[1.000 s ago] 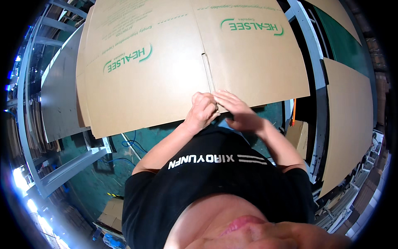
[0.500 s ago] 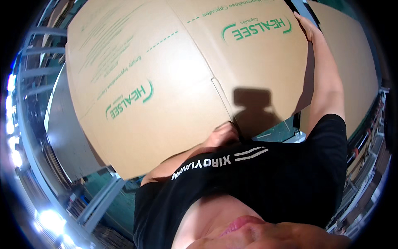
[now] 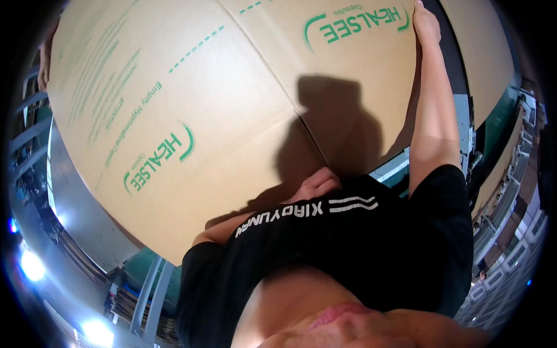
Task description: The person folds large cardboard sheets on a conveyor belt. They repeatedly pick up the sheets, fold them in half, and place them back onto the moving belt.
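A large flat cardboard sheet with green print and a crease down its middle fills the upper part of the view. My left hand, fingers curled, grips its near edge beside the crease, close to my chest. Stretched far forward, my right hand is closed round the sheet's right edge; its fingertips are partly hidden at the top of the picture. A dark shadow falls across the sheet near the left hand.
Another brown cardboard sheet lies to the right, beyond a dark gap. On the left are a grey metal panel and pale metal rails. Stacked cardboard shows low at the left, above bright lights.
The sheet now reaches farther left and fills more of the view. My right hand has shifted slightly up along its edge, while the left keeps hold of the near edge.
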The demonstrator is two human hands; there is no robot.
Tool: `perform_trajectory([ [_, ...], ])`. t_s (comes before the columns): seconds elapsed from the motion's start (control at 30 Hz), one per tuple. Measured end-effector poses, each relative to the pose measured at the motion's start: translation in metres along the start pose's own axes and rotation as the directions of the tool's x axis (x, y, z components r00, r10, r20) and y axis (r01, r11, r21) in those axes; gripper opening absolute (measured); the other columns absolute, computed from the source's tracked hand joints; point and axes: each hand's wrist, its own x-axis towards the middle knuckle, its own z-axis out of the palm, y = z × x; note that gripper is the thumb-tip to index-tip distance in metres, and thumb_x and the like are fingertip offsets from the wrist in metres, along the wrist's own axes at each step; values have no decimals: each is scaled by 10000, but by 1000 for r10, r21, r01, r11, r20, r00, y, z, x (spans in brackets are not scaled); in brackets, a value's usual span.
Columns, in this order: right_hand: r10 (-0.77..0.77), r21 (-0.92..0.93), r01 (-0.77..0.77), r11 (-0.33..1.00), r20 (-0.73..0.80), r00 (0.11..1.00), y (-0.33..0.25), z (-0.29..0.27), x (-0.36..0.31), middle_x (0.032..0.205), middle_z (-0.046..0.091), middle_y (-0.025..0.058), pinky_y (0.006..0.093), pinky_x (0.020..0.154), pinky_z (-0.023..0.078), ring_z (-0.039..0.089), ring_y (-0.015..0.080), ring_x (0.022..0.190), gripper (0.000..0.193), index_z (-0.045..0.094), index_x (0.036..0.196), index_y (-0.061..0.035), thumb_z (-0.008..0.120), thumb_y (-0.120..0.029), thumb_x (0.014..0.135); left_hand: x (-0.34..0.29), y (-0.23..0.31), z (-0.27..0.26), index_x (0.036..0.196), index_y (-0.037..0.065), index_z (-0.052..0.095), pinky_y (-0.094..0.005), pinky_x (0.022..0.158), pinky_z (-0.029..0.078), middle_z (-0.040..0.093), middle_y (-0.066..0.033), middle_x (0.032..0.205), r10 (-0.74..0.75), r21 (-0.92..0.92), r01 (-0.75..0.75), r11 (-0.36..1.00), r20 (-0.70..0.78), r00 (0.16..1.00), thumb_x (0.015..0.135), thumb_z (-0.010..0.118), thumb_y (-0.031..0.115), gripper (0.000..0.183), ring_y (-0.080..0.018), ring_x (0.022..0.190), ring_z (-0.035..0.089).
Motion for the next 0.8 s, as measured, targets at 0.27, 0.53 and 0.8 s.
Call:
perform_trajectory([
  [0.27,-94,304,15,952,247,964,18,7,29,1132,598,278,436,960,413,556,376,1132,673,644,1084,19,336,-548,891,8,10,23,1036,14,654,-463,897,431,563,-141,1067,63,657,38,753,-130,990,665,730,206,425,-333,1008,538],
  [0.53,-324,588,296,753,-60,944,173,25,178,891,679,106,343,774,497,648,237,843,264,648,1051,-94,624,-262,849,-3,50,67,1157,33,605,-477,1024,394,531,-213,1258,-193,743,382,550,-332,923,691,775,72,497,-416,1241,458],
  [0.8,-340,-422,283,862,-65,938,442,87,365,1430,369,150,490,1063,298,303,357,1346,496,440,1346,-111,513,-103,856,13,58,95,1041,75,591,-412,759,574,637,-185,1108,-75,912,341,-227,-365,928,816,643,17,238,-367,982,647],
])
